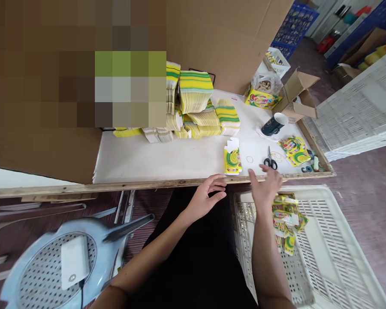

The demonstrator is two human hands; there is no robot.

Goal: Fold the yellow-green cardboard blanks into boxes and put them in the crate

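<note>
My left hand [209, 195] hovers by the table's front edge with its fingers apart and nothing in them. A small yellow and green carton [232, 159] lies near it on the white tabletop [180, 161], its white end flaps sticking up. Over the edge farther right, my right hand [266, 184] is spread and holds nothing. Just beyond its fingers lie black-handled scissors [270, 162] and a loose rubber band [250, 159]. Stacks of flat yellow and green cartons [196, 92] stand at the back of the table.
A dark mug [273, 124], flat printed cartons [295, 151] and a yellow box [263, 96] occupy the table's right side. Below, a white plastic crate [337, 240] holds several small cartons [286, 219]. To the left, a blue plastic chair [96, 240] carries a white power bank [74, 262].
</note>
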